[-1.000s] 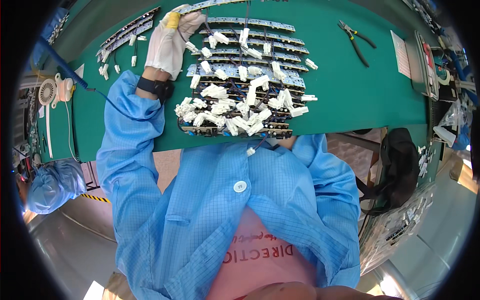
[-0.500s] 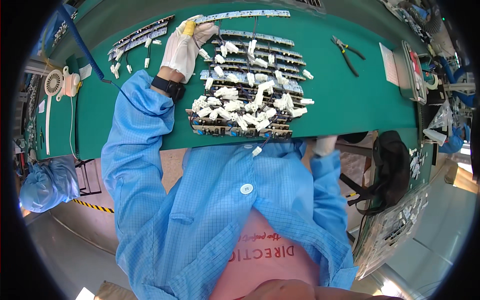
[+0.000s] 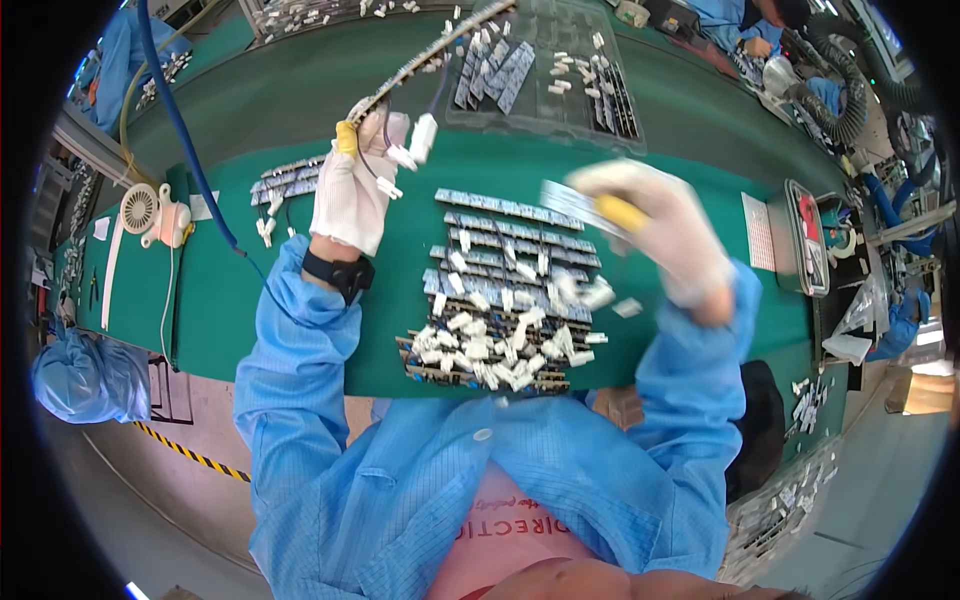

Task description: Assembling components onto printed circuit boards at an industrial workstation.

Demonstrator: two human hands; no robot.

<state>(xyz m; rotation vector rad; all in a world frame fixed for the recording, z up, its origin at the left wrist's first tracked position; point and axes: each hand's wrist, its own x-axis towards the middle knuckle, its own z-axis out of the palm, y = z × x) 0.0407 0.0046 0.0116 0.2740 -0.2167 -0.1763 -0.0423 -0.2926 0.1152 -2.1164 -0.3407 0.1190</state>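
My gloved left hand (image 3: 360,170), a yellow cover on one finger, grips one end of a long, narrow circuit board (image 3: 430,58). The board slants up to the far right, and white plugs (image 3: 424,138) dangle from its wires. Above the table's right half, my gloved right hand (image 3: 655,230) is smeared by motion. Its fingers are closed on a pale flat piece (image 3: 572,206), too blurred to identify. Between and below my hands lie several rows of circuit boards (image 3: 510,207). A heap of white connectors (image 3: 490,345) covers the nearer rows.
More boards (image 3: 288,185) lie at the left on the green table (image 3: 380,355). A clear tray (image 3: 545,125) of boards and connectors stands beyond it. A small fan (image 3: 150,213) and a hanging blue cable (image 3: 185,120) are left; a metal box (image 3: 803,240) is right.
My left hand has raised its board off the table and tilted it steeply. My right hand has come up from the table's front edge, now holding a pale piece. The view has shifted farther ahead.
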